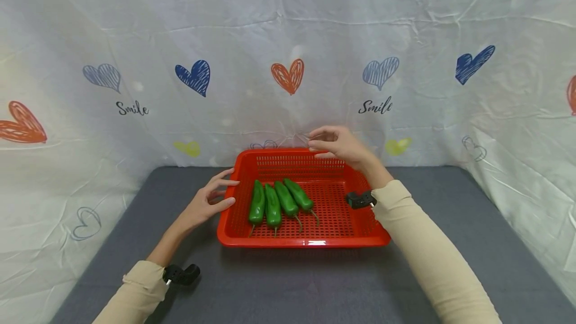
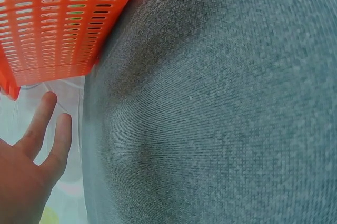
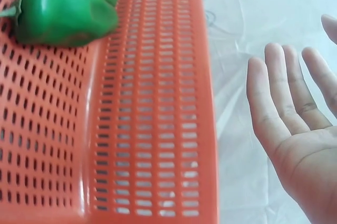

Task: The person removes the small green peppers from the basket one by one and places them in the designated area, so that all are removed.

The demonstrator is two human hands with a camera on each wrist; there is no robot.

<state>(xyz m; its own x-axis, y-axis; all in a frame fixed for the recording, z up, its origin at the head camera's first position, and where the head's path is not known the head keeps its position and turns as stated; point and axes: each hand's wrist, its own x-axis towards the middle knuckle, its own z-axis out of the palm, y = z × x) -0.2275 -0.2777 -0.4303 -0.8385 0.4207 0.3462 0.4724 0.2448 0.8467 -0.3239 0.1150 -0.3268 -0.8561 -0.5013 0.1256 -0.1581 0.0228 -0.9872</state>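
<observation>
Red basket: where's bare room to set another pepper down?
Inside the red basket, floor lies bare between the rightmost pepper and the right wall. The gray tabletop is bare before the near rim, between the forearms. Crowded: the left side, with four green peppers, and the left rim, beside the left hand.

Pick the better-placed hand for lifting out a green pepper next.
Probably the right hand: it's empty, raised near the far rim of the basket; the left hand is low at its left rim.
</observation>
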